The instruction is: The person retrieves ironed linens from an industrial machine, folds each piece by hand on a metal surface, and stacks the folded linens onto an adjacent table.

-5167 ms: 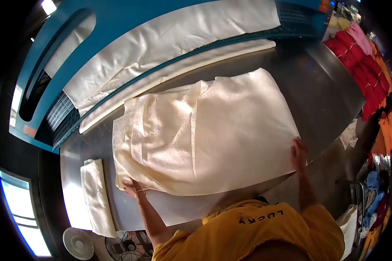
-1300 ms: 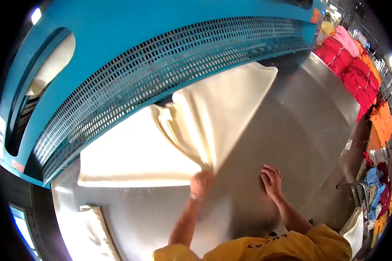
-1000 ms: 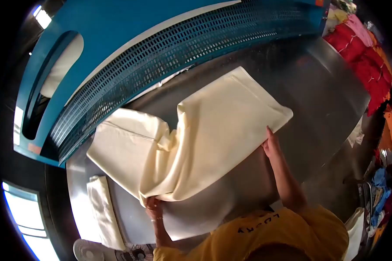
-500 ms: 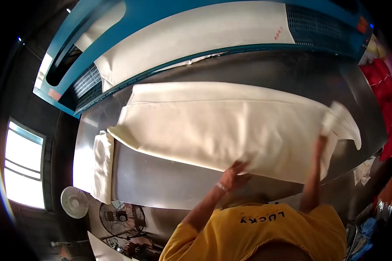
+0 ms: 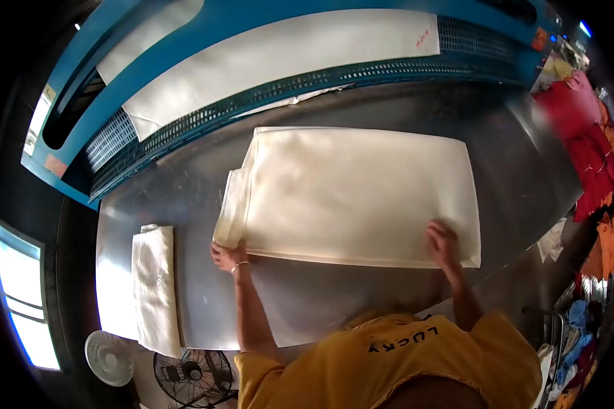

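Note:
A cream cloth (image 5: pixel 355 194) lies folded into a broad rectangle on the metal table (image 5: pixel 205 300). At its lower left corner, my left hand (image 5: pixel 229 256) is closed on the cloth's edge, with a band round the wrist. My right hand (image 5: pixel 443 240) rests on the cloth near its lower right corner, its fingers bent and slightly blurred; whether they pinch any fabric is unclear. A narrower strip of the cloth shows along the left side.
Left on the table is a narrow folded cream cloth (image 5: pixel 154 286). A blue machine (image 5: pixel 184 58) with a white sheet (image 5: pixel 293 58) on it stands along the far side. Red cloth bundles (image 5: pixel 580 136) are at the right. Two fans (image 5: pixel 109 358) stand below left.
The cloth, long with a raised flap at its right end half a second ago, is now a shorter rectangle. My left hand has moved to its left corner, my right hand leftward off the flap.

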Demonstrator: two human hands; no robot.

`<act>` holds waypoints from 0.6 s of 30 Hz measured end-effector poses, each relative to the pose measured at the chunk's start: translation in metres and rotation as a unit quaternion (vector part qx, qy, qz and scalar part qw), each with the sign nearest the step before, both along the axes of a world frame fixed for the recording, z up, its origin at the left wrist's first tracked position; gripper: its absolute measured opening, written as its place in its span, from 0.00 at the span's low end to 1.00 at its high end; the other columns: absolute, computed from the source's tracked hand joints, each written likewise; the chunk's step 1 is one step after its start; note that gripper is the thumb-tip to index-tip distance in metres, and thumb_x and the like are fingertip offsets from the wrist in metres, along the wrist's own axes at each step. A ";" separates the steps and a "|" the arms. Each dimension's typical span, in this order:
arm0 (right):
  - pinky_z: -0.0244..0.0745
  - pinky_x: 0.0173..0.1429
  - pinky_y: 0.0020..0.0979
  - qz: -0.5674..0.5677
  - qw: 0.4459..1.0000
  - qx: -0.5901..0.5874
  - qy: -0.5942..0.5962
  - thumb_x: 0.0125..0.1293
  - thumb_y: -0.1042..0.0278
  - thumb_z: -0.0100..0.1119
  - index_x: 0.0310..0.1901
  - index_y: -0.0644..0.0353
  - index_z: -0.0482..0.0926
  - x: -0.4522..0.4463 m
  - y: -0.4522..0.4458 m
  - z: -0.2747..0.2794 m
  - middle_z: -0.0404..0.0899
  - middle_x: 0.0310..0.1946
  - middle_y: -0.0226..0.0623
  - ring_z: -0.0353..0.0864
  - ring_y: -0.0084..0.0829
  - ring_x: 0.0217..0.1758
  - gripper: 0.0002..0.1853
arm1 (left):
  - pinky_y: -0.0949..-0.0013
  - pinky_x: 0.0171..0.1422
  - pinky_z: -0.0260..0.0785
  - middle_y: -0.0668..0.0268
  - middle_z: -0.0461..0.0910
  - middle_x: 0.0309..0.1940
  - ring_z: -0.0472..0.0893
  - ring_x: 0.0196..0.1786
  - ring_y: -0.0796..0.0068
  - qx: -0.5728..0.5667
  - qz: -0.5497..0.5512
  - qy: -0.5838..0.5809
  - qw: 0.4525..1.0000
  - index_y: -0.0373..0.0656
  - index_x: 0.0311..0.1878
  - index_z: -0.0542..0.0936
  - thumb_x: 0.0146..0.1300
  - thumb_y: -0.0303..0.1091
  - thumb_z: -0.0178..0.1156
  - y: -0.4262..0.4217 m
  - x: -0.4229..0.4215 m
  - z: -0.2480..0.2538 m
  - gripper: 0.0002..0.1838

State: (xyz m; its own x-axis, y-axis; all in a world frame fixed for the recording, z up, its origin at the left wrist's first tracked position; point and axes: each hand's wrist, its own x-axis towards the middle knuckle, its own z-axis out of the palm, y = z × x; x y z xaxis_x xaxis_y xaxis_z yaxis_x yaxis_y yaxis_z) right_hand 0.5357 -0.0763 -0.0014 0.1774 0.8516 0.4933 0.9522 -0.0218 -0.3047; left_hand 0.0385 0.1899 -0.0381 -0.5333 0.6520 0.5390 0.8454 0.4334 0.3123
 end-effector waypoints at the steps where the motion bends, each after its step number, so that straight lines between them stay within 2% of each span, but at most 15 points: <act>1: 0.69 0.52 0.39 -0.061 0.998 -0.014 0.022 0.51 0.75 0.57 0.37 0.61 0.75 0.017 -0.018 -0.001 0.76 0.40 0.40 0.74 0.41 0.48 0.10 | 0.55 0.48 0.69 0.56 0.76 0.44 0.76 0.45 0.53 -0.026 -0.057 -0.101 0.993 0.45 0.53 0.68 0.34 0.52 0.70 0.007 -0.013 -0.002 0.41; 3: 0.71 0.44 0.40 -0.202 0.972 0.067 -0.102 0.52 0.70 0.59 0.36 0.61 0.74 0.050 -0.053 -0.011 0.75 0.39 0.41 0.75 0.44 0.42 0.10 | 0.56 0.46 0.69 0.57 0.77 0.43 0.77 0.44 0.54 -0.078 -0.167 -0.298 0.937 0.44 0.52 0.70 0.35 0.53 0.70 0.035 -0.044 -0.013 0.40; 4: 0.70 0.40 0.40 -0.310 0.945 0.083 -0.063 0.56 0.65 0.58 0.36 0.64 0.73 0.063 -0.069 -0.021 0.75 0.34 0.43 0.75 0.44 0.37 0.12 | 0.65 0.43 0.70 0.57 0.79 0.36 0.79 0.38 0.63 -0.033 -0.225 -0.391 0.892 0.41 0.45 0.74 0.41 0.46 0.70 0.054 -0.049 -0.036 0.29; 5: 0.69 0.39 0.40 -0.326 0.944 0.022 0.051 0.57 0.62 0.57 0.36 0.65 0.73 0.064 -0.080 -0.015 0.75 0.31 0.43 0.74 0.44 0.35 0.13 | 0.68 0.41 0.69 0.58 0.79 0.33 0.78 0.36 0.67 -0.002 -0.283 -0.467 0.837 0.40 0.42 0.75 0.43 0.43 0.69 0.055 -0.036 -0.033 0.24; 7: 0.68 0.36 0.39 -0.343 0.893 -0.087 0.277 0.59 0.56 0.56 0.36 0.66 0.72 0.072 -0.091 0.004 0.74 0.27 0.44 0.73 0.44 0.30 0.18 | 0.75 0.38 0.68 0.60 0.79 0.27 0.77 0.31 0.76 0.064 -0.389 -0.603 0.694 0.40 0.36 0.77 0.48 0.38 0.67 0.048 0.024 0.004 0.15; 9: 0.64 0.29 0.35 -0.303 0.879 -0.114 0.351 0.60 0.53 0.56 0.34 0.65 0.74 0.075 -0.074 0.007 0.71 0.20 0.35 0.69 0.32 0.24 0.18 | 0.80 0.34 0.64 0.63 0.75 0.18 0.72 0.25 0.86 -0.017 -0.453 -0.595 0.664 0.39 0.32 0.77 0.53 0.32 0.64 0.006 0.102 0.055 0.08; 10: 0.62 0.25 0.33 -0.281 0.868 -0.129 0.389 0.60 0.52 0.56 0.33 0.64 0.74 0.079 -0.065 0.003 0.69 0.17 0.31 0.67 0.26 0.21 0.19 | 0.73 0.33 0.66 0.64 0.73 0.21 0.72 0.25 0.78 -0.100 -0.526 -0.393 0.748 0.40 0.35 0.77 0.51 0.35 0.66 -0.019 0.136 0.072 0.11; 11: 0.58 0.21 0.27 -0.198 0.817 -0.077 0.536 0.59 0.56 0.57 0.33 0.60 0.78 0.090 -0.052 -0.012 0.70 0.19 0.22 0.66 0.16 0.21 0.14 | 0.67 0.36 0.68 0.62 0.73 0.27 0.73 0.30 0.68 -0.061 -0.621 -0.182 0.760 0.40 0.37 0.76 0.48 0.36 0.66 -0.036 0.167 0.047 0.15; 12: 0.57 0.19 0.23 -0.158 0.756 0.055 0.633 0.58 0.60 0.58 0.33 0.57 0.80 0.054 -0.017 0.020 0.72 0.22 0.20 0.66 0.13 0.20 0.10 | 0.61 0.44 0.69 0.59 0.74 0.37 0.73 0.40 0.59 -0.075 -0.667 -0.158 0.724 0.40 0.44 0.75 0.45 0.38 0.66 -0.066 0.199 0.032 0.22; 13: 0.59 0.19 0.23 -0.126 0.762 0.067 0.632 0.59 0.63 0.58 0.34 0.59 0.79 0.048 0.008 0.020 0.73 0.23 0.21 0.65 0.13 0.20 0.09 | 0.61 0.52 0.67 0.59 0.75 0.39 0.74 0.43 0.58 -0.032 -0.725 -0.094 0.682 0.40 0.47 0.75 0.47 0.39 0.65 -0.109 0.224 0.064 0.24; 14: 0.60 0.20 0.23 -0.111 0.730 0.104 0.667 0.59 0.64 0.58 0.35 0.59 0.79 0.011 0.039 0.058 0.74 0.24 0.22 0.66 0.14 0.20 0.08 | 0.60 0.55 0.65 0.59 0.75 0.42 0.74 0.44 0.59 -0.055 -0.726 -0.203 0.655 0.39 0.48 0.75 0.48 0.40 0.64 -0.151 0.245 0.069 0.24; 15: 0.65 0.23 0.24 -0.083 0.720 0.075 0.684 0.59 0.64 0.58 0.36 0.59 0.78 -0.020 0.060 0.087 0.74 0.23 0.24 0.69 0.16 0.21 0.09 | 0.59 0.57 0.64 0.59 0.76 0.43 0.75 0.46 0.58 -0.095 -0.720 -0.223 0.651 0.39 0.47 0.75 0.50 0.41 0.64 -0.180 0.256 0.067 0.23; 16: 0.69 0.27 0.25 -0.054 0.734 -0.018 0.677 0.60 0.63 0.57 0.39 0.60 0.77 -0.039 0.073 0.110 0.75 0.25 0.26 0.72 0.18 0.24 0.10 | 0.59 0.59 0.62 0.59 0.76 0.44 0.75 0.47 0.58 -0.134 -0.710 -0.241 0.647 0.38 0.46 0.76 0.51 0.42 0.63 -0.209 0.268 0.066 0.22; 17: 0.70 0.31 0.25 0.063 0.723 -0.023 0.688 0.63 0.62 0.55 0.45 0.59 0.75 -0.061 0.086 0.124 0.75 0.28 0.27 0.73 0.18 0.29 0.13 | 0.58 0.61 0.61 0.57 0.77 0.44 0.75 0.47 0.57 -0.186 -0.697 -0.173 0.670 0.37 0.45 0.76 0.52 0.43 0.63 -0.229 0.272 0.062 0.21; 18: 0.71 0.38 0.25 0.099 0.738 -0.079 0.662 0.65 0.61 0.52 0.53 0.60 0.70 -0.084 0.097 0.139 0.75 0.35 0.30 0.73 0.20 0.35 0.18 | 0.60 0.56 0.63 0.57 0.78 0.41 0.75 0.43 0.58 -0.219 -0.657 -0.279 0.665 0.36 0.43 0.76 0.54 0.42 0.62 -0.228 0.276 0.030 0.19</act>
State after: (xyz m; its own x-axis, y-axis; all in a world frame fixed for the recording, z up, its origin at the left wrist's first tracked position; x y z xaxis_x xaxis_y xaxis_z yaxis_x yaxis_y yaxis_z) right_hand 0.4519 0.0203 0.1375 0.2791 0.9539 -0.1103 -0.1900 -0.0578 -0.9801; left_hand 0.3150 -0.0381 -0.0079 0.6148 0.7822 0.1008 0.3895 -0.4122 0.8236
